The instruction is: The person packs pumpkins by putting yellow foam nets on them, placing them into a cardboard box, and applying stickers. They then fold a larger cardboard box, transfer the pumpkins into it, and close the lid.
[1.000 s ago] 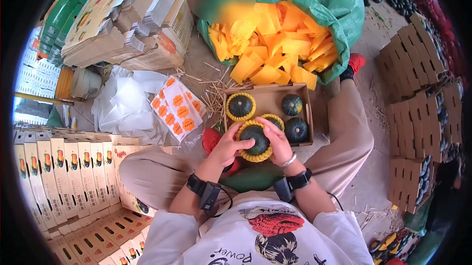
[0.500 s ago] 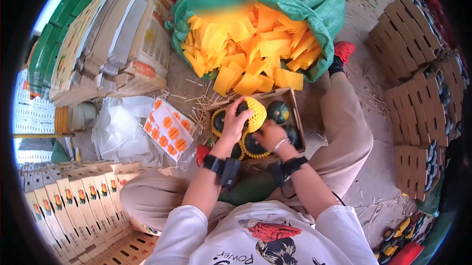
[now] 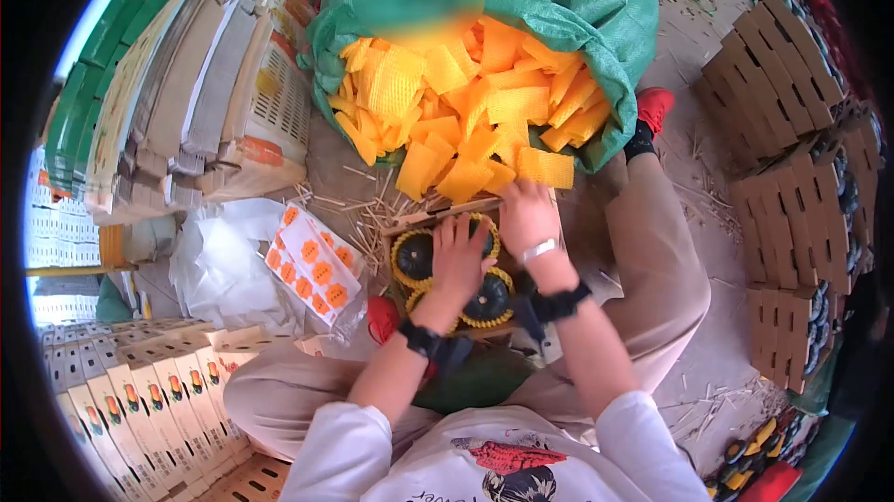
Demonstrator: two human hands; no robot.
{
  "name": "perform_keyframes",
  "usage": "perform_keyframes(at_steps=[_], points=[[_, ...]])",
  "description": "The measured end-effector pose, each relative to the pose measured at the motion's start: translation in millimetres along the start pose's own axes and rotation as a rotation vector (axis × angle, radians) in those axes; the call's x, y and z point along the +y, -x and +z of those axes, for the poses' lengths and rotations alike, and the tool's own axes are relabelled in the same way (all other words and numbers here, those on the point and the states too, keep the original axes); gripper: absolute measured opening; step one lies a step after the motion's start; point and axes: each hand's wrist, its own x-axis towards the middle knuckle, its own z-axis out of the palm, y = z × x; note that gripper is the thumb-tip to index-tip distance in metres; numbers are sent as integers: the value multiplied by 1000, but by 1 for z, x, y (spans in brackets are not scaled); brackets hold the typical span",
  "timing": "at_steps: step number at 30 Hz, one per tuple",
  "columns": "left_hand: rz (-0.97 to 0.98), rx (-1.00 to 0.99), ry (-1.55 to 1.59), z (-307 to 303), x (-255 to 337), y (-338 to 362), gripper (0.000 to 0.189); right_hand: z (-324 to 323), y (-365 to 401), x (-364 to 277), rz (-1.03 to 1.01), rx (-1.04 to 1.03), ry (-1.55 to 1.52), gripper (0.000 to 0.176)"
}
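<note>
Dark green squashes in yellow foam nets sit in a cardboard box [image 3: 399,290] between my legs. My left hand [image 3: 458,258] lies over the netted squash [image 3: 480,234] at the far middle of the box, fingers spread. One netted squash [image 3: 413,254] is left of that hand, and another netted squash [image 3: 488,299] is nearer to me. My right hand [image 3: 531,221] reaches over the far right of the box, its fingers bent together at a yellow foam net [image 3: 500,176] on the edge of the heap. My right hand and forearm hide the box's right part.
A green woven sack [image 3: 605,27] full of foam nets stands beyond the box. Orange stickers [image 3: 317,264] and clear plastic [image 3: 228,260] lie to the left. Flattened cartons [image 3: 200,83] are stacked behind them. Boxes of squashes [image 3: 782,195] are piled at the right.
The netted squash that was in my left hand now sits in the box, with that hand lowered over it. My right hand has moved from it, up to the foam nets.
</note>
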Motion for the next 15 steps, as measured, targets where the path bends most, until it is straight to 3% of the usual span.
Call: perform_keyframes(at_steps=[3, 6, 7, 8, 11, 12, 14, 15], points=[[25, 13, 146, 22, -5, 26, 39, 47, -70, 15, 7, 194, 258, 30], [59, 5, 235, 19, -9, 18, 37, 58, -102, 22, -69, -123, 318, 30], [51, -12, 278, 15, -11, 18, 37, 56, -102, 22, -160, 80, 269, 24], [-6, 18, 378, 10, -14, 19, 36, 54, -99, 22, -187, 92, 198, 22], [-240, 92, 636, -21, -31, 24, 31, -28, -62, -4, -244, 174, 11, 22], [-473, 18, 863, -25, -42, 33, 45, -54, -36, -12, -220, 164, -70, 32], [-362, 58, 970, -74, -24, 37, 64, -72, 20, -21, -248, 83, -260, 44], [-284, -111, 1121, -91, -14, 43, 70, -66, 48, -23, -280, -31, -484, 45]])
